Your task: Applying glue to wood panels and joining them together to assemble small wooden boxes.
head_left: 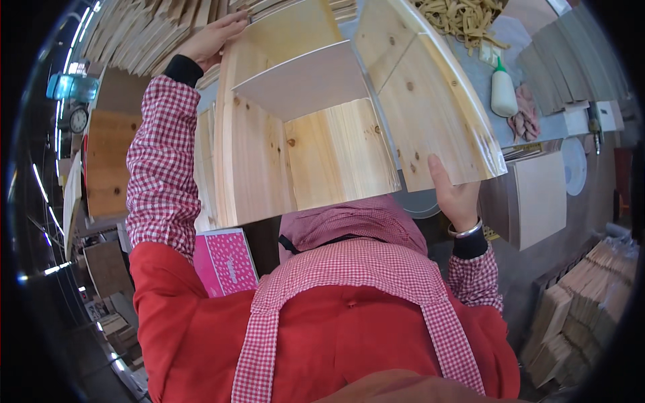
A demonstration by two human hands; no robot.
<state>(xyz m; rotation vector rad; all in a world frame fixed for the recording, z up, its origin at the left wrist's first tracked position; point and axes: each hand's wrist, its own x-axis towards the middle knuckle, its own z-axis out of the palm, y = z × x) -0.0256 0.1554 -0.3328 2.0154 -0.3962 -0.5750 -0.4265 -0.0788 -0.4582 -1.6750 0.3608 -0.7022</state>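
A pale pine box [259,158] with an open front lies in front of me, tilted. A thin white divider [306,80] splits it into two compartments. Along its right side leans a knotty pine panel [437,101] with a glossy outer edge; I cannot tell whether it is joined to the box. My left hand [213,39] grips the far left edge of the box, fingers over the rim. At the panel's near edge, my right hand [457,195] is closed on it, thumb on the inner face and the other fingers hidden beneath.
Stacked thin boards [144,30] fill the far left. Beyond the panel are a glue bottle [503,91] with a green tip, a pink rag [525,114], tan strips [460,20] and grey sheets [571,60]. A pink patterned box [225,262] sits below; bundled wood pieces [584,309] stand lower right.
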